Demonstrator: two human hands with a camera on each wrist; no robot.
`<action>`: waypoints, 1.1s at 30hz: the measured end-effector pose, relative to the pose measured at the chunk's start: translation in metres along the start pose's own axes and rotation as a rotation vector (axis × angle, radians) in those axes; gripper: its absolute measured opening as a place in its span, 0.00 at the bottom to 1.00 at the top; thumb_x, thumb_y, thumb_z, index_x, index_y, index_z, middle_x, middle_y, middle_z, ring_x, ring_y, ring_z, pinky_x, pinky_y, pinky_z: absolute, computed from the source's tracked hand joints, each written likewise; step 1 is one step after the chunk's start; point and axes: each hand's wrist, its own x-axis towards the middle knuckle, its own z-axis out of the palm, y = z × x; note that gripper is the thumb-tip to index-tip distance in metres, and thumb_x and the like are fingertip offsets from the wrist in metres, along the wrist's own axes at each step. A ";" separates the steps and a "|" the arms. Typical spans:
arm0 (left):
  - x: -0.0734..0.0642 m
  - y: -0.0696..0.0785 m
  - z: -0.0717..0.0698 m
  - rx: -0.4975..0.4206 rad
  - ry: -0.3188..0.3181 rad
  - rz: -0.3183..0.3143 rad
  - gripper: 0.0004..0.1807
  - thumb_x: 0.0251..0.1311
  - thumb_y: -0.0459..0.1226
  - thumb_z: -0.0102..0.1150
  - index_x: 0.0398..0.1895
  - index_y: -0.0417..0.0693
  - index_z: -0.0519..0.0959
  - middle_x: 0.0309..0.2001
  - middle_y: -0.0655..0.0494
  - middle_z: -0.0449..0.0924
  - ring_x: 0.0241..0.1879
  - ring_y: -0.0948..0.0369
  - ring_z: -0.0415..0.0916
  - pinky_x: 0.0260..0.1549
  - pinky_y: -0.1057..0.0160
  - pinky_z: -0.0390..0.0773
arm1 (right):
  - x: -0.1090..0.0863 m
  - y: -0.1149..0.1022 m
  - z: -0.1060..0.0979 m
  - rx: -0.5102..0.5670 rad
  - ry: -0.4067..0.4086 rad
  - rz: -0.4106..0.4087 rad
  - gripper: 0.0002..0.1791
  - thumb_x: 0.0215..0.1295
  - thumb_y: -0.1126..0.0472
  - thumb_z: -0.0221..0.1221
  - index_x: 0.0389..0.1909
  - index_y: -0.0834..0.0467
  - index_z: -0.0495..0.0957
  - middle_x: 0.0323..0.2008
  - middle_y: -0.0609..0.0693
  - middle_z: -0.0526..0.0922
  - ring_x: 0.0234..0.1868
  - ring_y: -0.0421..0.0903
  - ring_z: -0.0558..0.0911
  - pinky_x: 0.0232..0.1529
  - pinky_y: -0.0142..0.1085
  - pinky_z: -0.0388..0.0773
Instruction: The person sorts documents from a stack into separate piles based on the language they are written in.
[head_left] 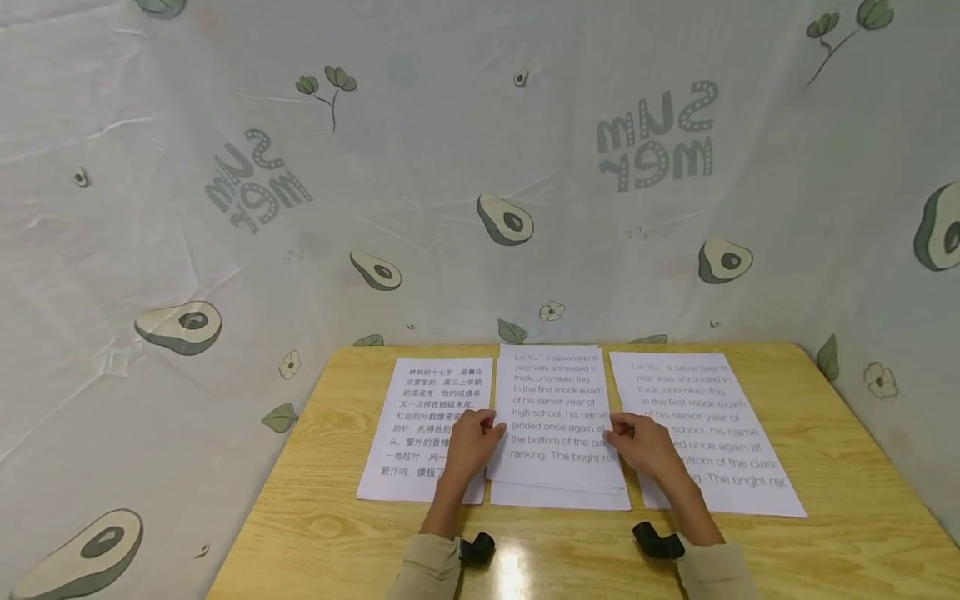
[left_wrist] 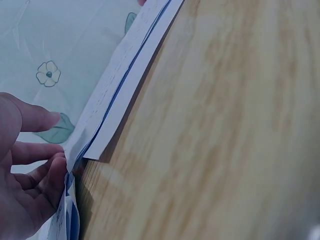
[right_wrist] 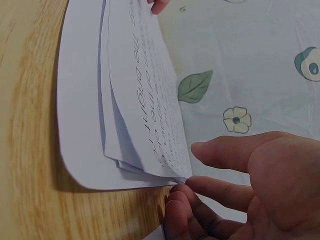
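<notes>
A middle stack of printed paper sheets [head_left: 558, 471] lies between my hands, its top sheets with English text set slightly askew over the sheet beneath. My left hand [head_left: 471, 442] touches the stack's left edge with its fingertips; in the left wrist view the thumb [left_wrist: 37, 119] stands apart from the paper. My right hand [head_left: 647, 446] touches the right edge. Its index finger [right_wrist: 220, 191] meets the sheets' edge in the right wrist view, with the thumb raised away. There the layered sheets [right_wrist: 82, 100] bow up and fan slightly apart.
Paper with Chinese text [head_left: 382, 417] lies to the left, partly under my left hand in the head view. Another English-text sheet [head_left: 750, 492] lies to the right, partly covered by my right hand. The wooden table [head_left: 300, 525] backs onto an avocado-print cloth [head_left: 435, 317].
</notes>
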 end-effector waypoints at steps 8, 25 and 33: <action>0.001 0.002 0.000 -0.032 -0.001 -0.006 0.20 0.67 0.38 0.70 0.58 0.35 0.87 0.40 0.49 0.82 0.37 0.61 0.75 0.38 0.64 0.77 | -0.001 -0.003 -0.002 -0.003 -0.009 0.013 0.28 0.75 0.56 0.62 0.68 0.69 0.77 0.55 0.64 0.86 0.58 0.64 0.85 0.55 0.54 0.83; 0.000 0.005 -0.003 -0.063 0.018 -0.060 0.19 0.67 0.39 0.71 0.58 0.41 0.86 0.47 0.48 0.86 0.43 0.58 0.80 0.43 0.61 0.81 | -0.005 -0.004 -0.006 0.058 0.041 -0.017 0.27 0.75 0.59 0.64 0.68 0.69 0.77 0.53 0.64 0.87 0.53 0.60 0.88 0.39 0.35 0.80; 0.002 -0.001 -0.007 -0.035 0.004 -0.083 0.21 0.67 0.40 0.71 0.59 0.40 0.86 0.47 0.48 0.86 0.43 0.57 0.80 0.44 0.57 0.83 | -0.003 0.001 -0.005 0.023 0.009 -0.008 0.25 0.74 0.58 0.63 0.63 0.71 0.80 0.50 0.62 0.88 0.54 0.62 0.88 0.45 0.41 0.83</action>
